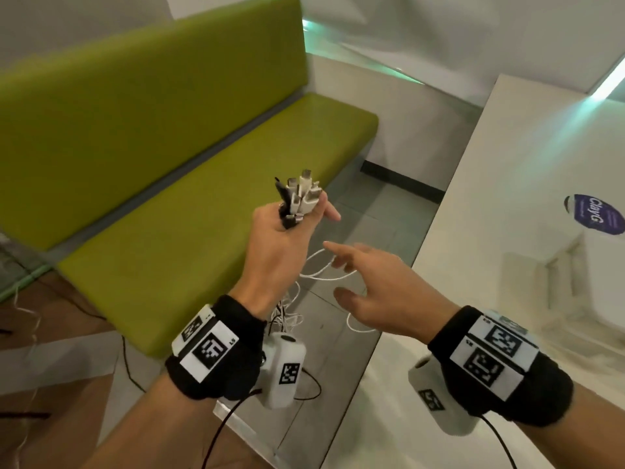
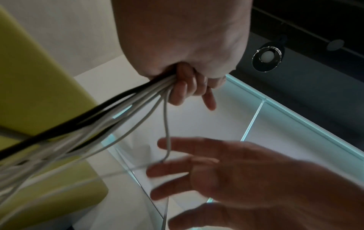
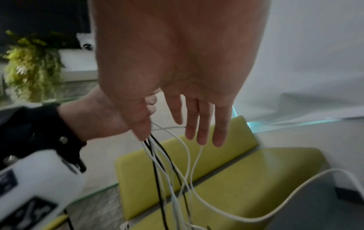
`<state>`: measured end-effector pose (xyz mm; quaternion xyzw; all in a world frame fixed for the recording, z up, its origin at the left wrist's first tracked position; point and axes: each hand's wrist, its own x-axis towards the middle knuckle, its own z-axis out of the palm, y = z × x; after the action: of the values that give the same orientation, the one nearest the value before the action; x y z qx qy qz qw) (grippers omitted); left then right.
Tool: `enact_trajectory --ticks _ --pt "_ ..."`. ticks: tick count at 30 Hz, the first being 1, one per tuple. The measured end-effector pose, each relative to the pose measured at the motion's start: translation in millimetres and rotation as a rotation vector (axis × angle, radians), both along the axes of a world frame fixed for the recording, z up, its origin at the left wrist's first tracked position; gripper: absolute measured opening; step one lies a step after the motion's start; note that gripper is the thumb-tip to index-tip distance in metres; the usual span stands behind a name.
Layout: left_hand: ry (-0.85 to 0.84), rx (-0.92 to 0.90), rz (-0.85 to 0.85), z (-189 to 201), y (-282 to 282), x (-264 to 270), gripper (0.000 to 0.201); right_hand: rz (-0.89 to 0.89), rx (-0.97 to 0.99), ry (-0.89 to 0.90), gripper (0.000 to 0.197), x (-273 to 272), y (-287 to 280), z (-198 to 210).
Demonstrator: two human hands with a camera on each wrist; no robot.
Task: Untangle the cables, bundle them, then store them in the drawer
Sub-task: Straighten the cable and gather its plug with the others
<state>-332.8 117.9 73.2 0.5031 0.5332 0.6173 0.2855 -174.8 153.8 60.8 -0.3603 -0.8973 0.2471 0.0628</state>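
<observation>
My left hand [image 1: 280,231] is raised above the floor and grips a bundle of several white cables and a black one, whose plugs [image 1: 299,194] stick up out of the fist. In the left wrist view the cables [image 2: 98,123] stream out from under the curled fingers [image 2: 185,87]. Their loose lengths [image 1: 321,270] hang in loops below the hand. My right hand [image 1: 368,286] is just right of and below the left, its fingers [image 3: 202,124] straight and spread. One thin white cable [image 2: 167,132] drapes across its index finger. No drawer shows in any view.
A long green bench [image 1: 189,204] with a padded back runs along the left. A white table [image 1: 507,214] with a purple round sticker [image 1: 595,214] stands on the right. Grey tiled floor [image 1: 382,214] lies between them. A leafy plant [image 3: 29,65] stands behind.
</observation>
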Motion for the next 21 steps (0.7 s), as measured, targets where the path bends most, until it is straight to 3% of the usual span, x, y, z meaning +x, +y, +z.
enact_trajectory --ticks 3,7,12,17,21 --pt "-0.098 -0.109 -0.079 8 1 -3 0.042 -0.011 -0.140 0.050 0.077 -19 -1 13" --pt "-0.148 -0.203 -0.103 22 -3 -3 0.040 -0.066 -0.197 0.057 0.060 -39 -11 19" --pt "-0.143 -0.264 -0.117 42 -15 -17 0.042 -0.060 -0.294 0.074 0.074 -59 -31 30" --pt "-0.269 -0.295 -0.114 65 -32 -16 0.042 -0.083 -0.266 0.067 0.039 -76 -46 41" --pt "-0.195 -0.318 -0.085 74 -44 -8 0.041 -0.085 -0.177 0.329 0.071 -60 -51 45"
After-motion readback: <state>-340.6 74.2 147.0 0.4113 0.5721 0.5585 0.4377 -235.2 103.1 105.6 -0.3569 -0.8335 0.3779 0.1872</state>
